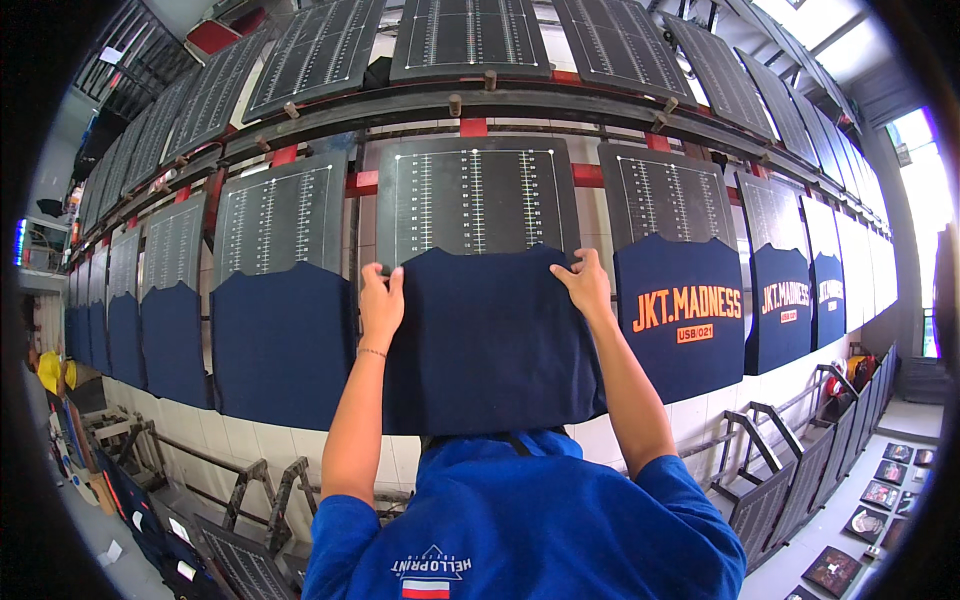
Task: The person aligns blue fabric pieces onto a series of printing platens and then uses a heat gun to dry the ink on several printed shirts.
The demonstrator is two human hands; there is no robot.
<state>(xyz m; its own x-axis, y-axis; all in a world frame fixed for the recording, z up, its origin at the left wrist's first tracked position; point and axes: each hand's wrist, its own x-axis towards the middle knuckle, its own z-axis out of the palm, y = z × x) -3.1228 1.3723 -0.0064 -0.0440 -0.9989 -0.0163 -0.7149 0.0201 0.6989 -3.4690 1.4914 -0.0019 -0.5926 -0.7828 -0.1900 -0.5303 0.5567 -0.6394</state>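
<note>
In front of me a plain navy shirt panel (490, 340) lies over the lower part of a black printing board (476, 200) marked with white rulers. Its curved neckline edge crosses the board, leaving the ruled upper half bare. At the panel's upper left corner my left hand (382, 300) is closed, thumb and fingers on the cloth edge. My right hand (587, 284) grips the upper right corner the same way, thumb pointing inward. The fingertips partly hide the cloth they hold. Both forearms run along the panel's sides, and its lower edge reaches my blue shirt.
Plain navy panels (282, 345) lie on boards to the left. On the right, similar panels (685, 300) carry orange printed lettering. Behind runs a dark metal rail (400, 108) with another row of ruled boards (470, 40). Metal racks (770, 450) stand low on the right.
</note>
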